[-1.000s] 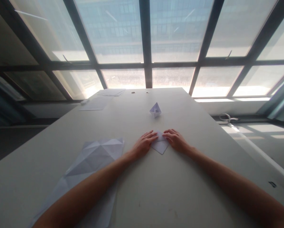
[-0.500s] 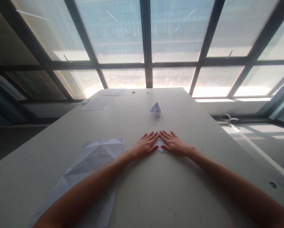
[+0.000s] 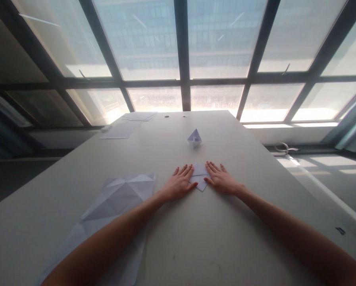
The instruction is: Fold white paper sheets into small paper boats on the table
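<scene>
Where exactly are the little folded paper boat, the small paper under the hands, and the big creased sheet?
folded paper boat (image 3: 195, 138), head view, on its peaked middle.
small folded paper (image 3: 199, 176), head view, on the bare part between the hands.
big creased sheet (image 3: 118, 198), head view, on its upper creased area.

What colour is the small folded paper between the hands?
White, faintly lilac: small folded paper, head view.

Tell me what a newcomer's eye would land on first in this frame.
Most striking are the two flat hands at the centre of the grey table: the left hand and right hand press on either side of a small folded paper. Just beyond them stands a finished folded paper figure, and a large creased sheet lies under the left forearm.
</scene>
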Motion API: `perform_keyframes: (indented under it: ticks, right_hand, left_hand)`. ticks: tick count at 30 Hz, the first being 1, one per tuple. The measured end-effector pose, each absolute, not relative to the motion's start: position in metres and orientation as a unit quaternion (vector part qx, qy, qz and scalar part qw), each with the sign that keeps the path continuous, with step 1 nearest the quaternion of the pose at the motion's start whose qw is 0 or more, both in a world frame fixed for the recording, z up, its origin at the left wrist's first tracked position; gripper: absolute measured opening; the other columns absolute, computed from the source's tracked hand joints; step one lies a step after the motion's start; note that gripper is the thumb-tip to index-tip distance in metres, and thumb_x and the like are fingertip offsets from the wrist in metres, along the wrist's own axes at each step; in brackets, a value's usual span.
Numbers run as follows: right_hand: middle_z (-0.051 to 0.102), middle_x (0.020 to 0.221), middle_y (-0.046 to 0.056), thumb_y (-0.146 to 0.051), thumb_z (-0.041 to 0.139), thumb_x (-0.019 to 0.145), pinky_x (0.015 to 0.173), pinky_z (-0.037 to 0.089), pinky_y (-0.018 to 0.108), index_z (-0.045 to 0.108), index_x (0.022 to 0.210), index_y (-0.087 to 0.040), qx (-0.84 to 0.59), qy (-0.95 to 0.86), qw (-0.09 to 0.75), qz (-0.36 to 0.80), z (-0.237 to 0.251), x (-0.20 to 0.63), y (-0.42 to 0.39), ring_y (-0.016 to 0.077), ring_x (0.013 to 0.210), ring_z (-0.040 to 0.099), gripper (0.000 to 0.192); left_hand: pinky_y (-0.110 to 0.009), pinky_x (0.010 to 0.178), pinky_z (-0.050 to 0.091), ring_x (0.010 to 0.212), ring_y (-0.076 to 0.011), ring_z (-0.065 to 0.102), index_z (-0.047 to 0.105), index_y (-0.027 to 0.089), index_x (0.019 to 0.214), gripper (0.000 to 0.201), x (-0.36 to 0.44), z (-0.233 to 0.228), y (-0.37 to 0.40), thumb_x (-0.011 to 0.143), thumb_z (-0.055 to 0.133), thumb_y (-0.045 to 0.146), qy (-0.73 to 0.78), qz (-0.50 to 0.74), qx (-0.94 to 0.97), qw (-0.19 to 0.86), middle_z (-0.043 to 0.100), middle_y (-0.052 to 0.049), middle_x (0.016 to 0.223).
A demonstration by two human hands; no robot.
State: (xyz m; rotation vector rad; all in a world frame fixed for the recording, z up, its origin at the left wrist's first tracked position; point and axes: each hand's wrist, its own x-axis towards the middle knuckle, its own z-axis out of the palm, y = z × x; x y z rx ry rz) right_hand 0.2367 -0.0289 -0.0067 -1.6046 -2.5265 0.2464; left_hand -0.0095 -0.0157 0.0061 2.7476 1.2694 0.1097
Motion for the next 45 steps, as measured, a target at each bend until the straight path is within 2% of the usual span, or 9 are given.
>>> perform_keyframes:
  ticks: [8, 14, 19, 22, 26, 29, 45]
  right_hand:
    - [0.016, 0.160, 0.014, -0.056, 0.021, 0.098, 0.118, 0.005, 0.053, 0.019, 0.154, -0.009, -0.536, -0.837, 0.081, 0.072, -0.004, 0.235, -0.032, 0.0242, 0.149, 0.009, 0.073]
    - [0.017, 0.161, 0.011, -0.049, 0.027, 0.099, 0.118, 0.008, 0.052, 0.019, 0.155, -0.016, -0.523, -0.843, 0.099, 0.078, 0.001, 0.234, -0.035, 0.0236, 0.149, 0.011, 0.066]
    - [0.017, 0.161, 0.010, -0.044, 0.030, 0.099, 0.117, 0.008, 0.053, 0.026, 0.153, -0.021, -0.514, -0.847, 0.104, 0.086, 0.005, 0.234, -0.036, 0.0239, 0.149, 0.011, 0.059]
    - [0.017, 0.161, 0.011, -0.043, 0.030, 0.100, 0.117, 0.009, 0.053, 0.030, 0.152, -0.020, -0.509, -0.850, 0.104, 0.091, 0.006, 0.234, -0.037, 0.0239, 0.148, 0.011, 0.058]
    - [0.018, 0.160, 0.012, -0.044, 0.030, 0.100, 0.117, 0.008, 0.054, 0.030, 0.152, -0.019, -0.509, -0.849, 0.101, 0.097, 0.006, 0.233, -0.036, 0.0244, 0.148, 0.012, 0.058]
    - [0.019, 0.160, 0.011, -0.044, 0.030, 0.100, 0.117, 0.009, 0.054, 0.029, 0.153, -0.020, -0.509, -0.849, 0.104, 0.096, 0.005, 0.234, -0.036, 0.0245, 0.148, 0.013, 0.058]
    - [0.021, 0.160, 0.011, -0.042, 0.033, 0.099, 0.116, 0.011, 0.056, 0.030, 0.152, -0.020, -0.507, -0.849, 0.112, 0.096, 0.005, 0.234, -0.036, 0.0252, 0.148, 0.016, 0.057]
  left_hand:
    - [-0.044, 0.119, 0.009, 0.149, -0.0243, 0.010, 0.017, 0.017, 0.156, 0.080, -0.009, 0.005, -0.016, 0.094, 0.019, 0.069, 0.422, 0.043, 0.904, 0.051, 0.016, -0.009, 0.161]
    - [-0.043, 0.119, 0.009, 0.149, -0.0234, 0.011, 0.018, 0.017, 0.155, 0.080, -0.009, 0.005, -0.017, 0.095, 0.019, 0.068, 0.423, 0.048, 0.904, 0.051, 0.015, -0.009, 0.161]
    - [-0.043, 0.119, 0.009, 0.149, -0.0230, 0.011, 0.017, 0.017, 0.156, 0.079, -0.009, 0.005, -0.017, 0.095, 0.020, 0.068, 0.424, 0.048, 0.902, 0.056, 0.015, -0.009, 0.161]
    - [-0.043, 0.119, 0.010, 0.149, -0.0234, 0.011, 0.019, 0.022, 0.155, 0.074, -0.009, 0.006, -0.018, 0.096, 0.021, 0.066, 0.424, 0.049, 0.903, 0.058, 0.016, -0.007, 0.161]
    - [-0.047, 0.119, 0.011, 0.149, -0.0252, 0.013, 0.026, 0.035, 0.152, 0.062, -0.010, 0.010, -0.019, 0.097, 0.024, 0.064, 0.414, 0.053, 0.907, 0.062, 0.017, -0.001, 0.161]
    - [-0.049, 0.118, 0.012, 0.149, -0.0264, 0.012, 0.028, 0.038, 0.151, 0.059, -0.010, 0.013, -0.020, 0.097, 0.025, 0.063, 0.411, 0.056, 0.907, 0.069, 0.016, 0.001, 0.162]
    - [-0.050, 0.119, 0.012, 0.149, -0.0257, 0.013, 0.028, 0.032, 0.152, 0.059, -0.009, 0.013, -0.021, 0.099, 0.026, 0.058, 0.404, 0.054, 0.911, 0.069, 0.020, 0.001, 0.161]
